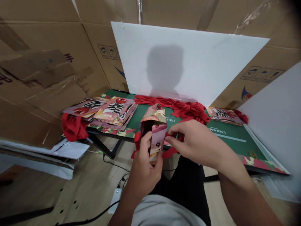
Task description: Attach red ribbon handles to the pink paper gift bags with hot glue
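Angled upward, the left hand (pixel 146 171) curls its fingers round a carton (pixel 158 138); the right hand (pixel 196 138), bent inward, pinches red ribbon (pixel 170 153) between thumb and forefinger. Between the 2 hands' fingers, the pink-and-cream carton shows a dark opening beside the left fingertips.

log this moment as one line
left hand: holds open box; right hand: pinches red ribbon; beyond: printed stack, red bundle
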Demonstrator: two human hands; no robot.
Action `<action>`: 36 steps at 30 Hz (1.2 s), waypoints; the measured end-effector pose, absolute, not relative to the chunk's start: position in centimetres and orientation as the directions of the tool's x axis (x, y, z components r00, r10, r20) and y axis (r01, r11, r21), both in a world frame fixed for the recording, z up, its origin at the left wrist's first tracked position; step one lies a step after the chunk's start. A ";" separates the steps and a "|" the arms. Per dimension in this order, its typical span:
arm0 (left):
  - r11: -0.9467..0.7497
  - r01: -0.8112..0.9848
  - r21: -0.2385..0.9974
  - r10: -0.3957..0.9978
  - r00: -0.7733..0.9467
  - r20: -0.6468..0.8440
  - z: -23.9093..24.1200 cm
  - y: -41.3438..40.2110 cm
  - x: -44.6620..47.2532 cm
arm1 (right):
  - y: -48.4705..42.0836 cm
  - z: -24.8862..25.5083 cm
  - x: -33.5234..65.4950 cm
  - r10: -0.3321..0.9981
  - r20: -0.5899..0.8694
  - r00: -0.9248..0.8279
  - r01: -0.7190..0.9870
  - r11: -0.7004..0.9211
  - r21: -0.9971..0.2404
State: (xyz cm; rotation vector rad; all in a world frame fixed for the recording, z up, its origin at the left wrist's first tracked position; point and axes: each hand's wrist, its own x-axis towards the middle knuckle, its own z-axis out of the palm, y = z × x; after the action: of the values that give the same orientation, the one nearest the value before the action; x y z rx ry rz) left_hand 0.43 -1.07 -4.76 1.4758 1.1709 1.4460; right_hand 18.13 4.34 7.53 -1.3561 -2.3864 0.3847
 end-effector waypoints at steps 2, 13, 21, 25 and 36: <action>-0.290 0.091 0.953 0.953 -0.067 0.297 -4.8 -1.1 0.4 | 4.1 7.1 18.0 0.870 0.209 -0.446 0.742 0.490 -0.457; -0.295 0.118 0.948 0.954 -0.021 0.299 -4.8 -1.2 0.1 | 4.7 8.2 17.7 0.883 0.029 -0.468 0.714 0.398 -0.576; -0.291 0.141 0.946 0.956 0.010 0.293 -4.8 -1.3 0.0 | 5.7 9.4 17.8 0.852 -0.062 -0.520 0.730 0.405 -0.550; -0.319 0.187 0.929 0.947 0.020 0.321 -4.7 -1.1 -0.4 | 6.6 9.5 18.0 0.851 -0.078 -0.519 0.721 0.388 -0.574; -0.367 0.231 0.901 0.920 -0.051 0.388 -5.1 -1.0 -0.1 | 5.2 7.1 17.5 0.910 0.141 -0.391 0.456 0.324 -0.829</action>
State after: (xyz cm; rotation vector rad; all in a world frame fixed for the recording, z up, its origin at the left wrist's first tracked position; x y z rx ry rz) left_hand -0.11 -0.96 -5.12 1.6214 1.2367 1.4598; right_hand 17.49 5.16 7.13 -1.1985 -1.9807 0.9557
